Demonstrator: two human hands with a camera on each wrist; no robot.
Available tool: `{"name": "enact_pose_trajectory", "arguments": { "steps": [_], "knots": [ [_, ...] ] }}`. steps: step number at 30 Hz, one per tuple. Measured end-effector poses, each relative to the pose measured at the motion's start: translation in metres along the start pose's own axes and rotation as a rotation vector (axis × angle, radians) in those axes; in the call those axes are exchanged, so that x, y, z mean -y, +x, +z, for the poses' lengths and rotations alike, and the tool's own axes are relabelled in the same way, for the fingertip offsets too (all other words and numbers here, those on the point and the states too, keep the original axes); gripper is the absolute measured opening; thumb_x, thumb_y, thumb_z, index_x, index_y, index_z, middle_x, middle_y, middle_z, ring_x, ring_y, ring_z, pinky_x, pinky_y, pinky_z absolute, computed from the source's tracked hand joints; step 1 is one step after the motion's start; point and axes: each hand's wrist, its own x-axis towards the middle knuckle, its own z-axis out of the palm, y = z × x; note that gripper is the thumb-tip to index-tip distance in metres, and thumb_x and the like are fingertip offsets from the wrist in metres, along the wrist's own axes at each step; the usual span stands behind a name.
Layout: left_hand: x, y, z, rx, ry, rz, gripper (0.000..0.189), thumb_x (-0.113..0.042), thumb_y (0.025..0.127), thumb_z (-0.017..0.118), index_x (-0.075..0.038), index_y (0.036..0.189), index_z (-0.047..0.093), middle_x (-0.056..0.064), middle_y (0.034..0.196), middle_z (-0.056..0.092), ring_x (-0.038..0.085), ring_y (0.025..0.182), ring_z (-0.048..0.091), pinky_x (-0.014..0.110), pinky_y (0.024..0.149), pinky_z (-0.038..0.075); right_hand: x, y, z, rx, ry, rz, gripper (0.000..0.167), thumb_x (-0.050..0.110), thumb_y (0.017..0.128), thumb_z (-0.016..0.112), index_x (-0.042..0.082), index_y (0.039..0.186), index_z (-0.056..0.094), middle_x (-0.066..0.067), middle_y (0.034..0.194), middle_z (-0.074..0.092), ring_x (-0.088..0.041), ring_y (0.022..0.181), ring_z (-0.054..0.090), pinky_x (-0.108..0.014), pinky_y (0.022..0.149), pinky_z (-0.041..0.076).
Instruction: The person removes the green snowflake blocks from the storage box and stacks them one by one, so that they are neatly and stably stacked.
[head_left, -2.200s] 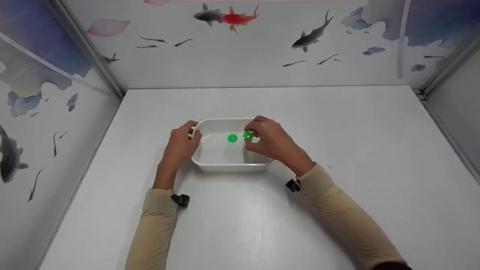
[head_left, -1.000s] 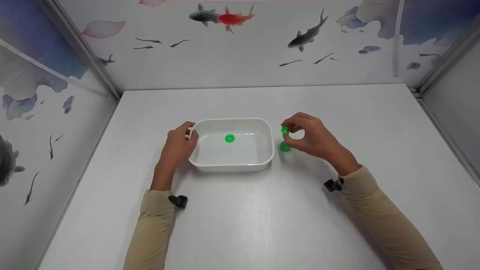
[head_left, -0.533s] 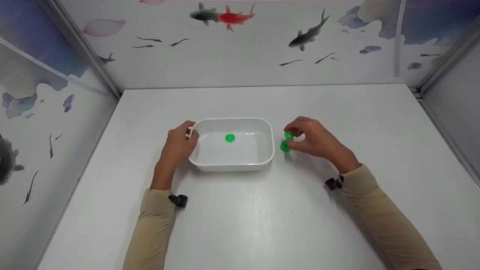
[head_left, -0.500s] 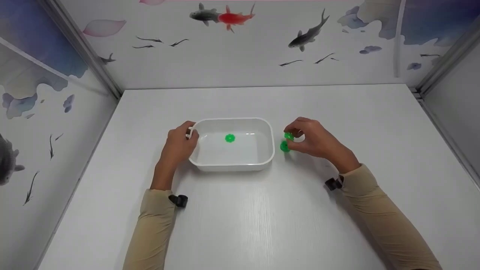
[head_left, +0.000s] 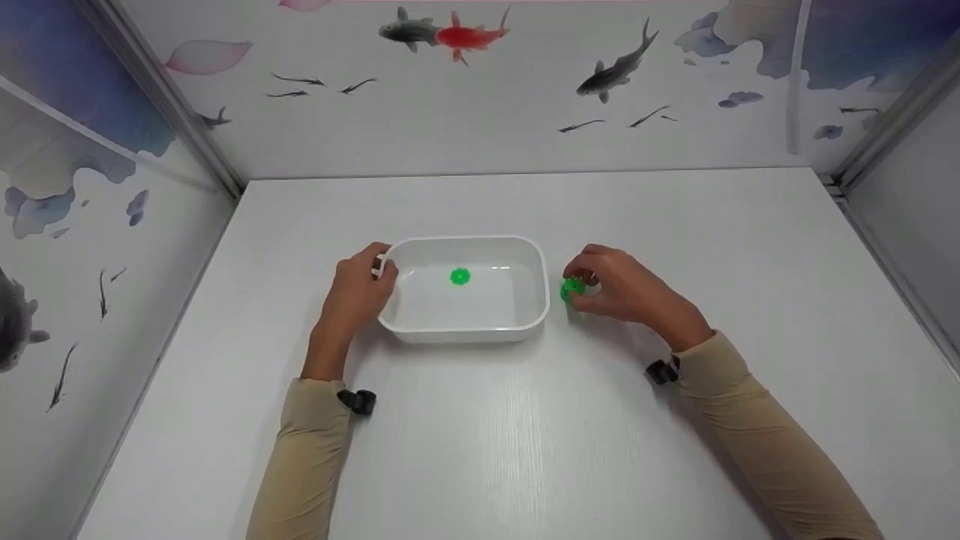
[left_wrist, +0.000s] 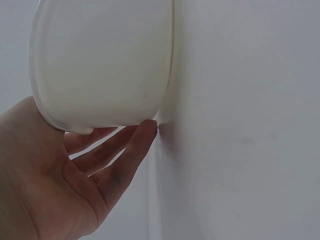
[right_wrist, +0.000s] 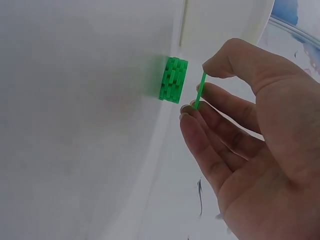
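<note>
My left hand [head_left: 365, 286] grips the left end of a white rectangular basin [head_left: 465, 337], thumb over the rim; in the left wrist view, fingers curl beneath its edge. On the basin floor lies a green scalloped plastic disc [head_left: 460, 277]. To the right of the basin, my right hand [head_left: 619, 285] pinches another thin green disc [right_wrist: 200, 91] between thumb and fingers. Just below that disc, a short stack of green discs [right_wrist: 173, 80] stands on the table; a small gap between them shows in the right wrist view. From the head view, the fingers partly cover the stack.
The white table [head_left: 480, 442] meets a back wall [head_left: 495, 135] printed with fish. A side panel [head_left: 67, 300] stands along the left and another [head_left: 907, 187] along the right. The basin's right wall is close beside the stack.
My right hand has carried the pinched disc out of the basin to the right, then lowered it close over the stack. My left hand stays on the basin.
</note>
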Motion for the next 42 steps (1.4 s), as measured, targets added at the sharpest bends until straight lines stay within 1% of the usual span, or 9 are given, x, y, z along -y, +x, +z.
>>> {"name": "enact_pose_trajectory", "arguments": {
  "steps": [5,10,13,21,24,32,38,42],
  "knots": [
    [-0.0005,0.0002,0.0002,-0.004,-0.004,0.012,0.040,-0.030,0.112,0.050,-0.016,0.148,0.063,0.014,0.127,0.072,0.030,0.108,0.072,0.049,0.092,0.060,0.0017,-0.0015,0.0007,-0.010,-0.021,0.009,0.031,0.016,0.088,0.083,0.007,0.117,0.079,-0.007,0.112,0.072,-0.024,0.100,0.070,-0.044,0.090,0.062],
    [-0.0012,-0.0004,0.0009,-0.008,0.014,0.000,0.040,-0.033,0.112,0.050,-0.019,0.148,0.063,0.012,0.127,0.071,0.028,0.107,0.071,0.047,0.090,0.060,0.0010,-0.0027,0.0020,-0.021,-0.072,-0.007,0.029,0.018,0.088,0.082,0.010,0.116,0.080,-0.004,0.110,0.072,-0.023,0.099,0.070,-0.043,0.088,0.061],
    [-0.0013,-0.0006,0.0010,-0.006,0.020,-0.005,0.041,-0.033,0.112,0.050,-0.019,0.148,0.063,0.012,0.128,0.071,0.028,0.107,0.071,0.047,0.091,0.060,0.0016,-0.0034,0.0015,-0.016,-0.096,-0.008,0.029,0.021,0.089,0.082,0.013,0.116,0.080,-0.002,0.111,0.072,-0.022,0.100,0.069,-0.043,0.086,0.061],
    [-0.0021,-0.0003,0.0000,-0.002,0.011,-0.009,0.040,-0.032,0.112,0.050,-0.017,0.148,0.063,0.014,0.130,0.072,0.029,0.110,0.072,0.048,0.094,0.060,0.0035,-0.0041,-0.0007,-0.002,-0.115,-0.008,0.029,0.023,0.090,0.082,0.016,0.117,0.081,-0.001,0.115,0.072,-0.021,0.103,0.069,-0.043,0.087,0.061],
    [-0.0021,0.0001,-0.0001,-0.001,0.007,-0.010,0.040,-0.032,0.112,0.050,-0.017,0.148,0.063,0.014,0.130,0.072,0.029,0.111,0.072,0.049,0.096,0.060,0.0035,-0.0042,-0.0009,0.000,-0.118,-0.007,0.029,0.024,0.090,0.083,0.017,0.118,0.081,-0.001,0.117,0.072,-0.021,0.104,0.069,-0.044,0.089,0.061],
    [-0.0008,0.0001,-0.0001,0.000,0.008,-0.005,0.040,-0.031,0.113,0.049,-0.017,0.147,0.063,0.013,0.126,0.072,0.029,0.108,0.071,0.048,0.092,0.059,0.0028,-0.0046,-0.0003,0.015,-0.112,-0.002,0.028,0.022,0.090,0.084,0.018,0.118,0.082,-0.001,0.121,0.072,-0.021,0.102,0.067,-0.045,0.090,0.060],
    [-0.0002,-0.0010,-0.0001,0.002,0.011,-0.006,0.041,-0.032,0.112,0.050,-0.017,0.148,0.062,0.013,0.127,0.072,0.029,0.108,0.071,0.048,0.093,0.060,0.0028,-0.0053,0.0000,0.006,-0.111,-0.015,0.029,0.022,0.090,0.083,0.019,0.119,0.081,0.000,0.121,0.072,-0.021,0.104,0.068,-0.044,0.089,0.059],
    [-0.0006,-0.0018,-0.0001,0.002,0.011,-0.012,0.041,-0.033,0.112,0.050,-0.017,0.149,0.062,0.012,0.127,0.071,0.028,0.108,0.071,0.048,0.093,0.061,0.0022,-0.0052,-0.0019,0.010,-0.092,-0.008,0.031,0.024,0.092,0.082,0.019,0.122,0.080,0.000,0.122,0.072,-0.022,0.107,0.068,-0.044,0.088,0.059]
  ]
}}
